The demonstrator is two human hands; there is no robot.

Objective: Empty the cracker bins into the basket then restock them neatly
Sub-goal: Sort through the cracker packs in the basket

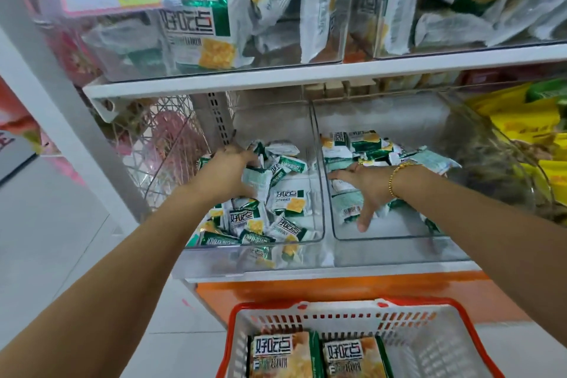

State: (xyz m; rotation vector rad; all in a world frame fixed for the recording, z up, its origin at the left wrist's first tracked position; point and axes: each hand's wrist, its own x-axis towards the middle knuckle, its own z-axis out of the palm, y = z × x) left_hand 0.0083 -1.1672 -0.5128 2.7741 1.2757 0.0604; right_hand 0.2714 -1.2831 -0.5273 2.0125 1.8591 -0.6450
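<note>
Down in the left bin [317, 218], the left grip [228, 169] curls round a few packets [288, 202], while the right grip [365, 190] lies spread flat on those in the right bin [399, 225]. Both bins sit side by side on a shelf [306, 275], above the basket [435, 344] holding two larger packs [280, 353].

Clear plastic left bin [319, 218] and right bin [399, 225] sit side by side on the white shelf [306, 276], foil cracker packets [287, 199] in both; nearer, below, the red-rimmed plastic basket [429, 356] holds two large packs [279, 353].
</note>
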